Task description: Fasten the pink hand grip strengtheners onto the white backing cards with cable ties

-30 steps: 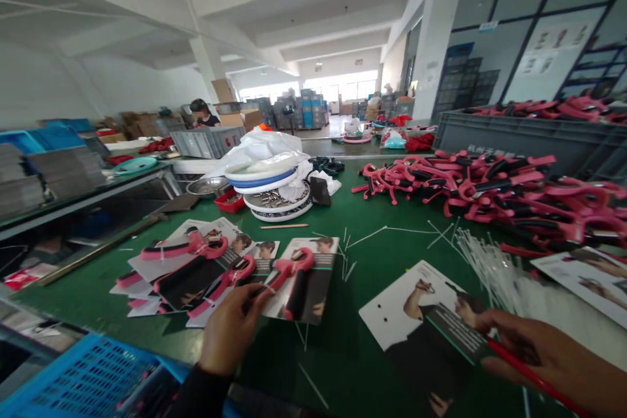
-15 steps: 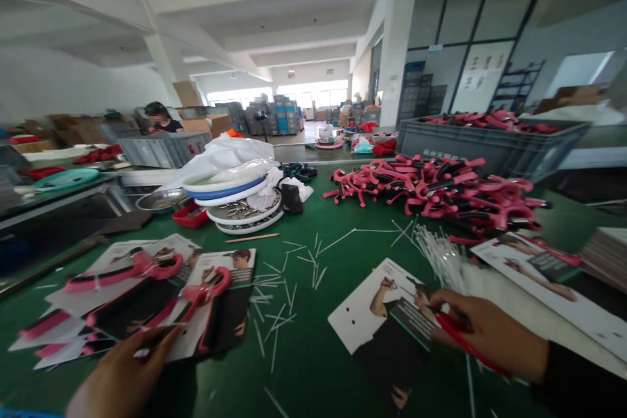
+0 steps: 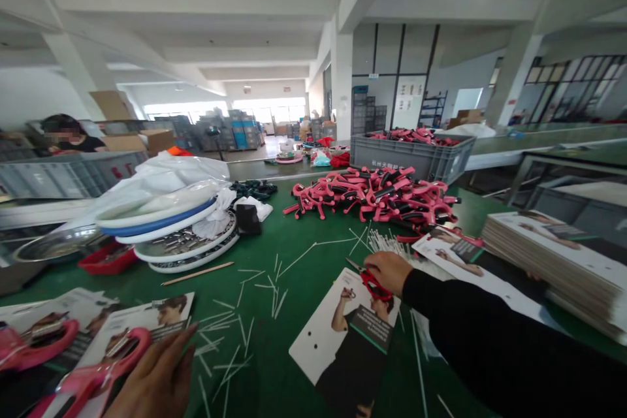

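My right hand [image 3: 389, 272] is closed round red-handled scissors [image 3: 376, 286], whose blades point up and to the left. Beneath the scissors lies a printed card [image 3: 337, 333] with two punched holes, flat on the green table. At lower left, my left hand [image 3: 159, 372] has its fingers stretched out beside a pink-and-black hand grip [image 3: 105, 366], which lies on another printed card [image 3: 169, 310]. A second pink grip on a card [image 3: 36, 339] is partly cut off by the left edge.
Loose white ties [image 3: 228, 326] litter the table centre, with a bundle of ties [image 3: 386, 241] beyond the right hand. A heap of pink grips [image 3: 372, 196] lies before a grey crate [image 3: 406, 157]. Card stack [image 3: 553, 268] at right; hoops [image 3: 161, 225] and a pencil [image 3: 198, 273] at left.
My view has swung right. My right hand has moved the scissors over the card's upper corner. My left hand has let go of the carded grip, its fingers now straightened.
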